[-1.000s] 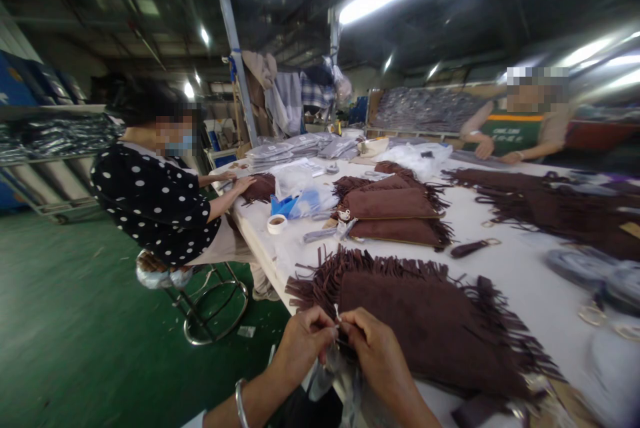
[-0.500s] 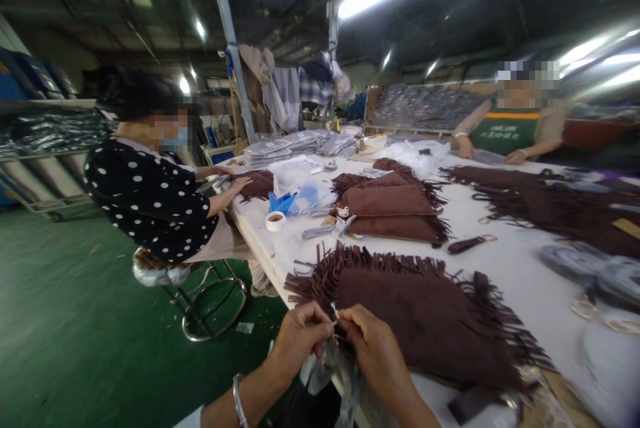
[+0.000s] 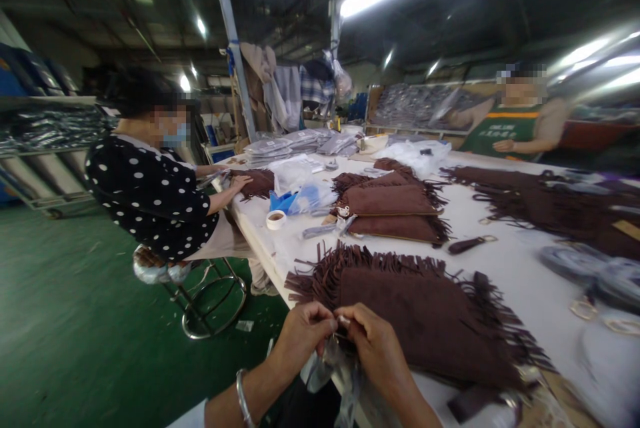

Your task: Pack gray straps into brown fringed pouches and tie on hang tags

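My left hand (image 3: 305,335) and my right hand (image 3: 373,341) meet at the table's near edge, thumbs and forefingers closed in a pinch. Between them is the gathered top of some clear plastic wrapping (image 3: 323,371), which hangs down below the fingers. A small whitish bit shows at the right fingertips; its kind is too small to make out. Just beyond my hands lies a dark brown fringed bag (image 3: 415,315), flat on the white table (image 3: 270,248). My right hand overlaps its near left corner in view.
More brown fringed bags (image 3: 390,201) are stacked farther back, beside a tape roll (image 3: 276,219) and a brown strap with a ring (image 3: 470,244). Plastic-wrapped coils (image 3: 575,261) lie right. A person in dotted clothing (image 3: 145,195) sits left; another in a green apron (image 3: 510,128) stands opposite.
The white end that stuck up between my fingertips is now mostly covered by my fingers, and my hands have drawn slightly closer. The person opposite has raised an arm with a clear plastic piece.
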`<state>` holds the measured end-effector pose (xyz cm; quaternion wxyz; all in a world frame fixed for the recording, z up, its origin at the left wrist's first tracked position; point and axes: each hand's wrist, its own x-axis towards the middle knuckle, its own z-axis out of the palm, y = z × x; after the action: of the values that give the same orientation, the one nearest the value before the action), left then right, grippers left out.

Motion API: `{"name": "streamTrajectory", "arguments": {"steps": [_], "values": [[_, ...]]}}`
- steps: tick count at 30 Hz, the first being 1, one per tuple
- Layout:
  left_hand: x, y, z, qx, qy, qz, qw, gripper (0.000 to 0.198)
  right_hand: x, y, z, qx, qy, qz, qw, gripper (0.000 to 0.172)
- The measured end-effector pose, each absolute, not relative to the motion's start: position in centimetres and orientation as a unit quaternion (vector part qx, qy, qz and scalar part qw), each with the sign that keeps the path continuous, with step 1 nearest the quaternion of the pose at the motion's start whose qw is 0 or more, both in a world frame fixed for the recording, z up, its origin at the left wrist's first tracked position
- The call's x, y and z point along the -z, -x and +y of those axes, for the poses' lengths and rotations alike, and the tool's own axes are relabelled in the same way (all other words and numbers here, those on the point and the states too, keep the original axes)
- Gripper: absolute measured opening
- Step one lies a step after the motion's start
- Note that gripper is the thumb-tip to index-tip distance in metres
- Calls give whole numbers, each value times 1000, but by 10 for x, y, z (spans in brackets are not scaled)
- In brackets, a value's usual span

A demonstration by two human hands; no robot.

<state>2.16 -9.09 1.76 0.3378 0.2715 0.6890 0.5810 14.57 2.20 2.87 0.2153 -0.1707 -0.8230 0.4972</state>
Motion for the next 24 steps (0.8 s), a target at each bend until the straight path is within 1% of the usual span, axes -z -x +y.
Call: {"name": "streamTrajectory", "arguments": {"steps": [6,12,15,19,24], "values": [[-25,-24,-93,-596,-268,675,343,23,-27,-145,21,-493,176,-823,220,24],[-17,-20,-93,-604,-267,663,353,29,-26,-143,20,-463,178,-838,229,21],[-14,-20,-93,-606,-269,663,348,31,-30,-145,20,-472,167,-835,228,19],[-10,-19,-93,-601,-268,673,336,30,-34,-148,19,-488,177,-828,212,17],[-5,-18,-93,-602,-281,672,328,26,-33,-147,18,-465,197,-839,202,17]]}}
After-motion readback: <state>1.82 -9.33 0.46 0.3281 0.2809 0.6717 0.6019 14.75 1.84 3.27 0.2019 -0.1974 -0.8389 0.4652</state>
